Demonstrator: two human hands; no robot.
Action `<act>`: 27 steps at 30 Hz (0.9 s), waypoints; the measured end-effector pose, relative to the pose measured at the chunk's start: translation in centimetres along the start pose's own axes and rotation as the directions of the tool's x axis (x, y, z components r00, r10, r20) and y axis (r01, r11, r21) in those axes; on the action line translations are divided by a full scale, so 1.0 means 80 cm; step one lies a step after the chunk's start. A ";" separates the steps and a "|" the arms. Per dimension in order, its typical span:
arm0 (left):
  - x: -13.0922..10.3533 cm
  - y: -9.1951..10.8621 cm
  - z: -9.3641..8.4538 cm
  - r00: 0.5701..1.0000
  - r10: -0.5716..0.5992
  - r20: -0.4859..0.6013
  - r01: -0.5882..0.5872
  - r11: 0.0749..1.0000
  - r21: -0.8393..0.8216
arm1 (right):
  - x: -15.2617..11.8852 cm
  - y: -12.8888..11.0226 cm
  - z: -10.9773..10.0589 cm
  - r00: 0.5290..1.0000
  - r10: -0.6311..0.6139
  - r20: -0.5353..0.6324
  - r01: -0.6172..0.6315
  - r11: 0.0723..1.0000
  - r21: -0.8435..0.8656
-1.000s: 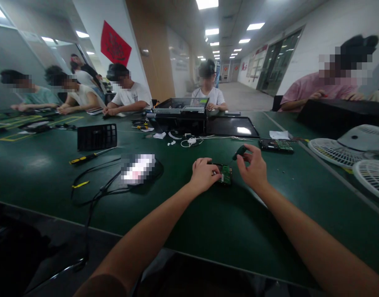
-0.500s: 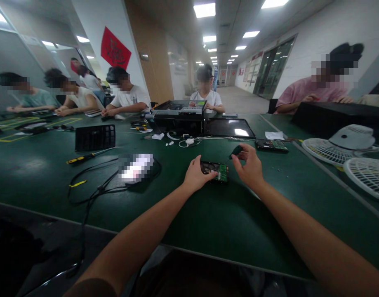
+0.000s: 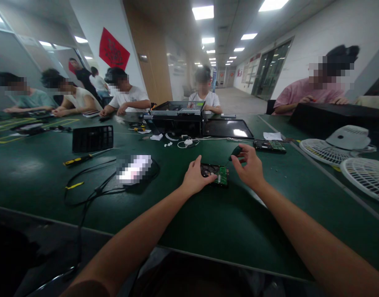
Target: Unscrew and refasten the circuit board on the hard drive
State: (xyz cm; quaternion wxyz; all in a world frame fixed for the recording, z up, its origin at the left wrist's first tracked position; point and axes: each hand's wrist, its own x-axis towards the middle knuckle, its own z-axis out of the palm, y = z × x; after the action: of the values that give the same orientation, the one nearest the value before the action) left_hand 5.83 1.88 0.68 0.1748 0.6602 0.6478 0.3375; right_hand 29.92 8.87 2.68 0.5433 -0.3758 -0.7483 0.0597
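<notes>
A hard drive (image 3: 220, 176) lies on the green table in front of me, its green circuit board facing up. My left hand (image 3: 195, 177) grips it from the left, with the thumb over its near side and the fingers along its far edge. In my right hand (image 3: 248, 165) is a screwdriver (image 3: 235, 152) with a dark handle, pinched between thumb and fingers. Its thin shaft slants down toward the right part of the board. Whether the tip touches a screw is too small to tell.
Beyond stand an opened computer case (image 3: 173, 119) and a flat black panel (image 3: 229, 128). Another hard drive (image 3: 269, 146) and white fan parts (image 3: 328, 150) lie to the right. A yellow-black screwdriver (image 3: 78, 160), black cables (image 3: 98, 192) and a lit phone-like device (image 3: 135, 169) are left. Several people sit around.
The screwdriver's shaft now shows pointing down at the board's right part. My left hand stays on the hard drive. The whole view has shifted slightly.
</notes>
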 end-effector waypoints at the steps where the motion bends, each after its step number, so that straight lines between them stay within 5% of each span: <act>1: 0.000 -0.001 0.000 1.000 0.007 0.004 -0.007 1.000 0.004 | 0.000 0.000 0.000 1.000 -0.004 0.005 0.004 1.000 0.009; 7: 0.000 -0.005 -0.001 1.000 0.020 0.018 -0.020 1.000 0.014 | -0.002 -0.001 -0.001 0.999 0.014 0.046 -0.019 0.994 0.112; 27: 0.002 -0.009 -0.006 0.998 0.046 0.035 -0.045 0.999 -0.030 | -0.009 0.005 0.008 1.000 0.024 -0.006 -0.024 0.999 0.023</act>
State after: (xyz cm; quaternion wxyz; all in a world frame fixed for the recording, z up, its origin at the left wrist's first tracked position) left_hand 4.95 2.03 0.56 0.1881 0.6781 0.6244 0.3391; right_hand 29.65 8.91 1.66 0.5490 -0.3788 -0.7414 0.0735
